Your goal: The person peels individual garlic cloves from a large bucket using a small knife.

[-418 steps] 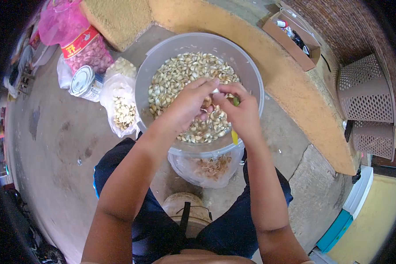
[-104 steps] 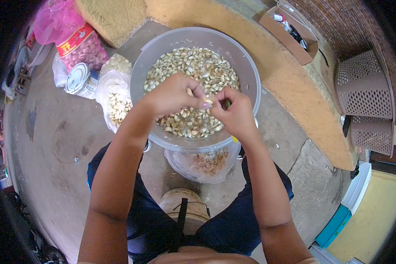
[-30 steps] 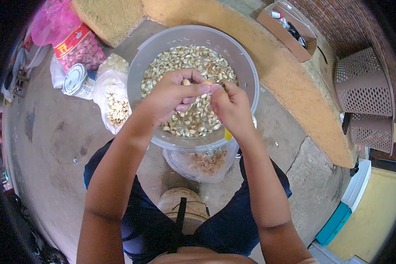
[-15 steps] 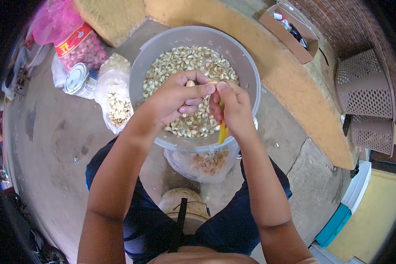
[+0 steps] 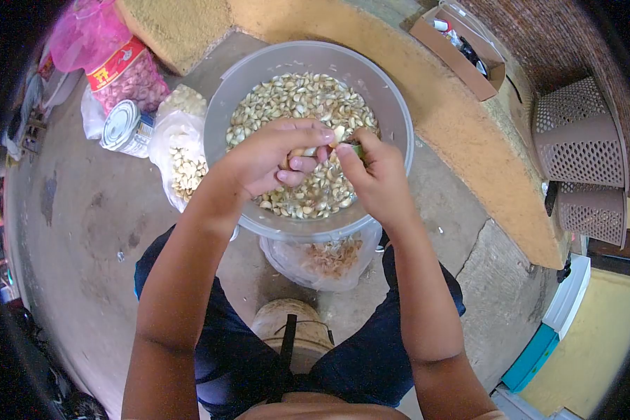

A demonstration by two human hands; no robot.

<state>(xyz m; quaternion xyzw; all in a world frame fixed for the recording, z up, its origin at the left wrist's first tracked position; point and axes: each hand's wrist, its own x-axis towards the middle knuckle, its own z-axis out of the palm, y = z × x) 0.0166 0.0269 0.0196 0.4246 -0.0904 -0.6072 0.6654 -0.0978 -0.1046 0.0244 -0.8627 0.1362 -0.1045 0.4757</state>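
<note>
A large grey tub holds a mass of garlic cloves, some of them wet. Over its middle, my left hand is closed around pale cloves, with one clove at its fingertips. My right hand meets it from the right, fingers curled around a tool whose green-yellow part shows between thumb and index finger; the rest of the tool is hidden. The right thumb tip is close beside the clove.
Left of the tub are a bag of peeled cloves, a can and a pink net bag. A bag of peels lies below the tub. A cardboard box and perforated baskets stand at right.
My right hand has turned, so the yellow tool that pointed down is now mostly hidden. A pale clove now shows upright at my left fingertips.
</note>
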